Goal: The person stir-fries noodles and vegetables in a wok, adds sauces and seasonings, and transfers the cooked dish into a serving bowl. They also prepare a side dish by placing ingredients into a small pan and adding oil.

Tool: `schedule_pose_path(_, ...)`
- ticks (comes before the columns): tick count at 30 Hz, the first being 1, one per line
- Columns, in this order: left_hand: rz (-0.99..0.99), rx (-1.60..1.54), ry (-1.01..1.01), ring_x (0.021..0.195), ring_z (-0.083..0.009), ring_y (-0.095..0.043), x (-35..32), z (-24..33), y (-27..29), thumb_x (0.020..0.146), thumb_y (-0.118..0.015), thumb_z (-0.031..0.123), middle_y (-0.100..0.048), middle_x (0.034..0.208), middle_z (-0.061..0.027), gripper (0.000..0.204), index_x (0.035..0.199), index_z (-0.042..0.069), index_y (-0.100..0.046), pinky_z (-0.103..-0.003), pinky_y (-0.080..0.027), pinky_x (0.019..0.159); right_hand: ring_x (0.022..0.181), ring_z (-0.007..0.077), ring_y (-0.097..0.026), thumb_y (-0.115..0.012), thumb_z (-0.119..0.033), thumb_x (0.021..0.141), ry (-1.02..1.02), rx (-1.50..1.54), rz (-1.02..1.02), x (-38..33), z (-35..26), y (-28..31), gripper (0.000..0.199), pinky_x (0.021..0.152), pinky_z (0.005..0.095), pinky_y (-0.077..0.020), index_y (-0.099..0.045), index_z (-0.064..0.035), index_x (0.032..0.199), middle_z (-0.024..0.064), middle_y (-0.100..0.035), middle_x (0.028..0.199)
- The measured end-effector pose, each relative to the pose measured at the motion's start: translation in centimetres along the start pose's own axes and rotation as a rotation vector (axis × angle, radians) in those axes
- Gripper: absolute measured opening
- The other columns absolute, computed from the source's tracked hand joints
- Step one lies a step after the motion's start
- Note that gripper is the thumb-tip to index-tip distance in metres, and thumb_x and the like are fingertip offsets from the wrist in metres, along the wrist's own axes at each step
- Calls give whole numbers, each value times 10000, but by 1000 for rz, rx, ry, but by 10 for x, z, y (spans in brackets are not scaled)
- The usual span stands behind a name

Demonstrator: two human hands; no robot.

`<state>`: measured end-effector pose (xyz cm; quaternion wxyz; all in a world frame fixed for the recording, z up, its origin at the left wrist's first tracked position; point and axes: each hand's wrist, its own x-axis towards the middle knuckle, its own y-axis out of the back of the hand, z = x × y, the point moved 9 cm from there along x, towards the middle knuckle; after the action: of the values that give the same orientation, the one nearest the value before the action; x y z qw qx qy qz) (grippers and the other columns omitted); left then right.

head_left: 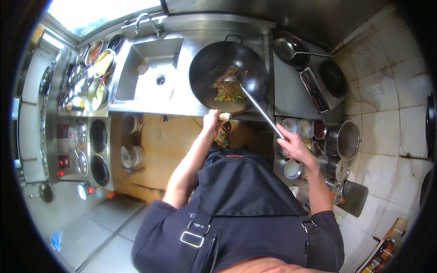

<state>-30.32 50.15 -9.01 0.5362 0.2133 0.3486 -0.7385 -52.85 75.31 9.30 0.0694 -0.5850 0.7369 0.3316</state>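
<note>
A large black wok (207,70) sits on the steel cooktop, with stir-fried noodles and greens (229,88) in it. My left hand (211,120) is closed around the wok's cloth-wrapped near handle (224,117). My right hand (291,143) grips the long steel handle of a ladle (255,104), whose bowl rests in the food. My dark apron fills the lower middle of the view.
A steel sink (152,75) with a tap lies left of the wok. Bowls of ingredients (98,68) crowd the far left counter. Seasoning containers (314,132) and steel pots (348,139) stand at right, with a second ladle (291,50) and black pan (332,77) beyond.
</note>
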Motion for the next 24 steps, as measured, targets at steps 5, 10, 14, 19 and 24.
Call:
schedule_pose_path(5, 38, 91, 104, 869, -233, -703, 35, -25, 6, 961, -602, 126, -660, 1038, -126, 183, 1105, 13, -607, -337, -649, 664, 738, 407, -657, -633, -147, 960, 85, -421, -35, 14, -10, -9, 688, 751, 483, -520, -400, -116, 1607, 281, -628, 826)
schedule_pose_path(10, -1, 100, -19, 830, -238, -704, 21, -8, 8, 947, -628, 159, -675, 1014, -134, 209, 1087, 4, -625, -321, -610, 591, 800, 446, -674, -651, -122, 979, 280, -612, 249, 1, -86, 10, 605, 740, 536, -530, -478, -119, 1559, 260, -658, 876)
schedule_pose_path(14, 12, 224, -81, 820, -233, -707, 1, 11, 5, 954, -622, 171, -676, 996, -127, 208, 1077, 4, -637, -318, -603, 559, 801, 430, -693, -665, -154, 981, 171, -839, 154, -36, -70, 30, 622, 737, 536, -565, -468, -153, 1570, 211, -665, 906)
schedule_pose_path(19, 12, 92, 36, 901, -226, -701, 0, 0, -2, 966, -654, 190, -665, 1045, -125, 217, 1091, 17, -617, -331, -623, 652, 666, 358, -655, -659, -153, 985, 268, -409, 287, 45, -22, 20, 623, 675, 468, -555, -483, -185, 1581, 171, -641, 723)
schedule_pose_path(24, 169, 258, -258, 1049, -172, -642, -63, 76, 6, 948, -785, 270, -661, 1195, -99, 447, 1274, 20, -609, -332, -508, 964, 527, 123, -543, -606, -127, 995, 90, -21, 398, 85, -1, -28, 672, 476, 336, -462, -392, -164, 1632, 38, -535, 635)
